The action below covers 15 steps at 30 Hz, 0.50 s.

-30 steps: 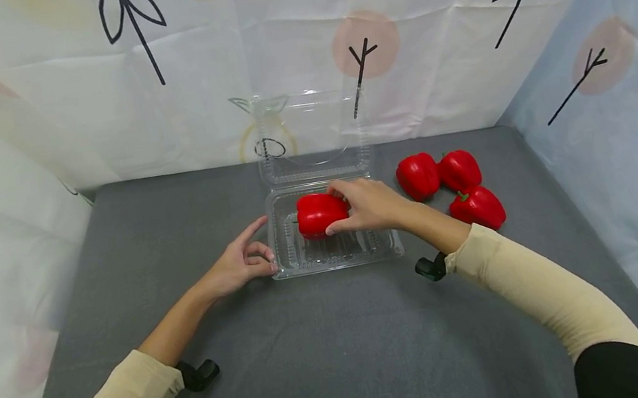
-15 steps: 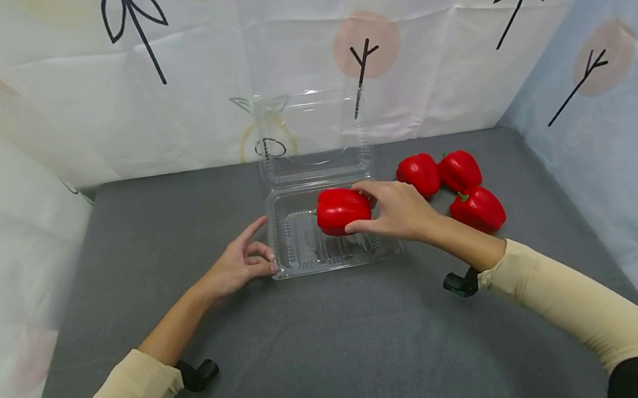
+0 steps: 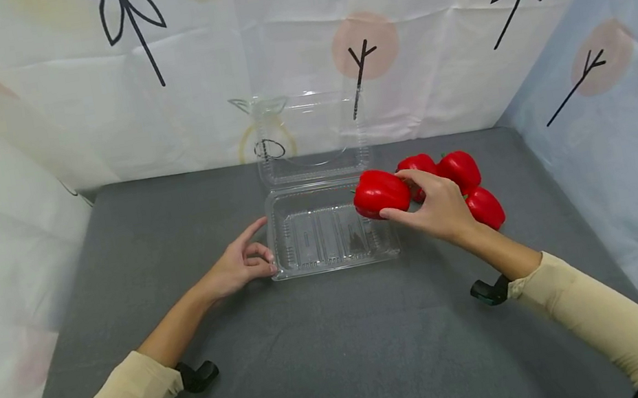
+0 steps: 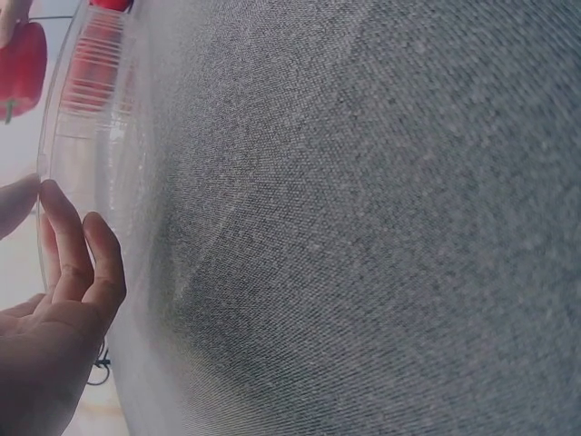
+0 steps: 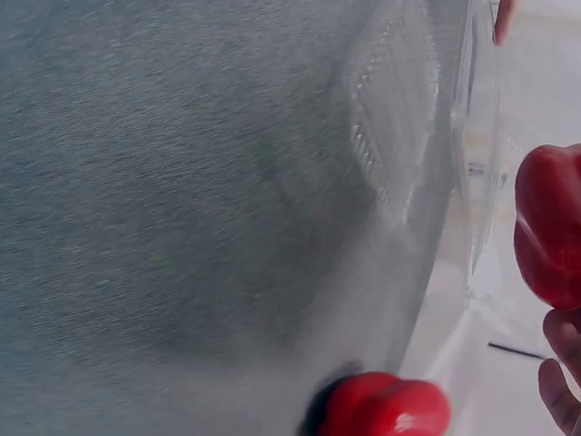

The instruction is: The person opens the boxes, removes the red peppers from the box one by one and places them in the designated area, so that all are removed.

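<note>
My right hand (image 3: 440, 206) grips a red bell pepper (image 3: 381, 193) by one end, thumb on the near side, over the right end of a clear plastic clamshell container (image 3: 336, 267). The pepper's green stem faces left; in the right wrist view the red pepper (image 5: 550, 227) hangs above the table. At the container's left side is my left hand (image 3: 239, 264). Its index finger stretches along the edge, and in the left wrist view thumb and fingertip pinch the rim (image 4: 47, 154). The container's lid (image 3: 311, 134) stands raised at the back.
Just right of the container, several more red bell peppers (image 3: 460, 170) sit clustered, one partly hidden behind my right hand. A grey cloth (image 3: 345, 362) covers the table. Patterned white fabric (image 3: 425, 36) hangs behind it and along the sides.
My right hand has lifted the bell pepper from inside the container and carried it rightward to the container's right edge. The left hand has stayed in place.
</note>
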Tool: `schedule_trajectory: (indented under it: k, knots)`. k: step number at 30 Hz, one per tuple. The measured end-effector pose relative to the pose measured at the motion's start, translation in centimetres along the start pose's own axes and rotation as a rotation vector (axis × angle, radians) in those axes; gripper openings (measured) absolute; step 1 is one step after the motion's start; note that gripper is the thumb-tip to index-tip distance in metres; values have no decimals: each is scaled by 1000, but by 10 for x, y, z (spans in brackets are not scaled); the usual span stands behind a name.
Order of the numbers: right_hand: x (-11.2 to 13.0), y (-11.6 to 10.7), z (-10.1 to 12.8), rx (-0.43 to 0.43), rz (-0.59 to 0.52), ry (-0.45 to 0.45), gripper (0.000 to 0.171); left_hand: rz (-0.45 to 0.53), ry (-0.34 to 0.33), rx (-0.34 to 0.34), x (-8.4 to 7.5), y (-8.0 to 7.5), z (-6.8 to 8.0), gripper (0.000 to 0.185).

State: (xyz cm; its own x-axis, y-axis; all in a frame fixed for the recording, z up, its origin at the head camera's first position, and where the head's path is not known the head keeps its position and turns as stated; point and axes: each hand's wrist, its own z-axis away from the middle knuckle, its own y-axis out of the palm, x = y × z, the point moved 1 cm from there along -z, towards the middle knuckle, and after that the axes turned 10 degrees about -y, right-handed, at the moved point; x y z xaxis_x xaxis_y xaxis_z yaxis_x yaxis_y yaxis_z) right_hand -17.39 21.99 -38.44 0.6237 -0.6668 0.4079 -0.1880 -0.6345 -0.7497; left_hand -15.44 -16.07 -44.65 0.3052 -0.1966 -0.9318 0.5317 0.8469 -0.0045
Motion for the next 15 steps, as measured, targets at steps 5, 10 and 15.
schedule_trajectory:
  k: [5,10,15]
  knots:
    - [-9,-5,14,-56,3,8,65,-10,-1,2,0,0,0,96]
    - [-16,-9,30,-83,33,9,64,-10,-3,4,1,-1,0,96]
    - [-22,-14,42,-93,72,26,64,-10,1,0,2,-1,-1,96]
